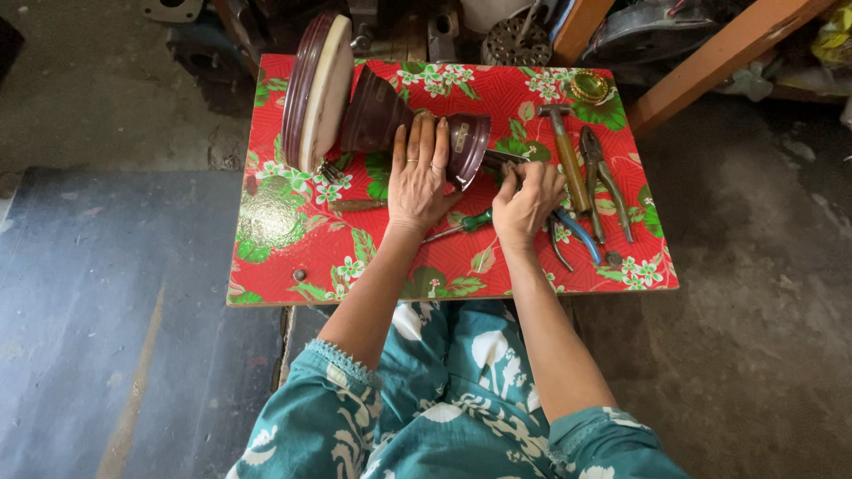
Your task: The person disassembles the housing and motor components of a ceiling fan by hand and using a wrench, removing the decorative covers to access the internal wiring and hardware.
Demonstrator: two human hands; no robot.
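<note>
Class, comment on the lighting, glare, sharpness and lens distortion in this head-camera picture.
Head view: soft daylight, only faint shadows under the left hand and right hand; glare on the glossy floral table cover; tools such as the hammer are sharp; wide-angle lens bends the table edges.

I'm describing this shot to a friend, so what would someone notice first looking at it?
First the bright red floral tabletop, then the dark maroon appliance base lying on its side across it, with the left hand resting flat on its narrow end. The right hand sits just beside it, fingers curled on a metal tool. To the right lie a hammer, pliers and a green-handled screwdriver.
</note>
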